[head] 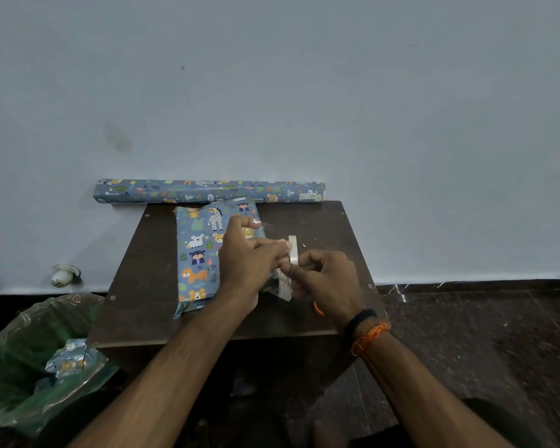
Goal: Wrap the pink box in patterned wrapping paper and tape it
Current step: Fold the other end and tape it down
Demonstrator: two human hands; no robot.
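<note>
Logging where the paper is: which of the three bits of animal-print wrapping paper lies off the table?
The crumpled scrap in the green bin bag beside the table. The roll lies along the table's back edge; the wrapped box lies on top.

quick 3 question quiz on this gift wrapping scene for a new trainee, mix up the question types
1. True or false: the wrapped box lies on the table.
2. What does the right hand hold? A) scissors B) tape roll C) pen
3. Fill in: the paper roll lies along the ____.

Key
1. True.
2. B; the left hand pinches the tape end beside it.
3. Wall, behind the table.
</note>
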